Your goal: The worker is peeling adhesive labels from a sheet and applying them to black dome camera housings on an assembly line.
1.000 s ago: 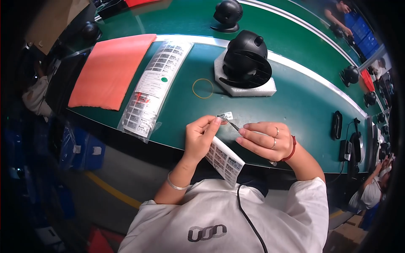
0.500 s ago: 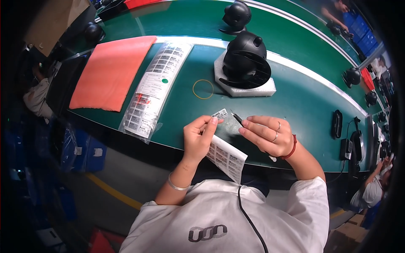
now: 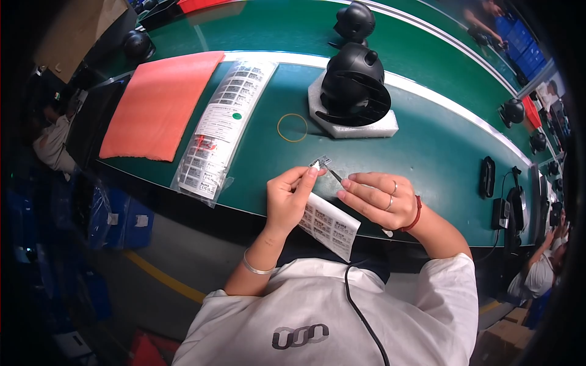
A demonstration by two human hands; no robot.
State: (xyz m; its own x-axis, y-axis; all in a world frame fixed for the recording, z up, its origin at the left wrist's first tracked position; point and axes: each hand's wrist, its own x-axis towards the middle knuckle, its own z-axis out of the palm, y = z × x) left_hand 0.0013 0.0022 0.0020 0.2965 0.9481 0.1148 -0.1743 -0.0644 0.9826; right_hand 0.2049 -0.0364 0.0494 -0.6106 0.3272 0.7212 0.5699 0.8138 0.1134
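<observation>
My left hand [image 3: 289, 196] pinches a sheet of labels [image 3: 330, 226], whose printed rows hang down below my fingers. One small printed label [image 3: 321, 161] shows beyond my left fingertips at the sheet's top end. In my right hand [image 3: 383, 201] are slim dark tweezers [image 3: 334, 175], closed between thumb and fingers. Their pointed tip meets the small label just beside my left thumb; whether it grips the label is too small to tell. Ahead of my hands, a round black device [image 3: 353, 85] sits on a white foam block [image 3: 360, 130].
Toward the left lie a bagged stack of label sheets [image 3: 220, 128] and a pink foam sheet [image 3: 160, 104]. A yellow rubber band [image 3: 292, 128] lies on the green table [image 3: 268, 165]. Another black device [image 3: 355, 21] stands on the green belt beyond. Black adapters [image 3: 500, 215] lie at the right.
My right hand has moved left, bringing the tweezers' tip from beside the small label onto it. The label has tilted a little. Black devices on the far belt have shifted right.
</observation>
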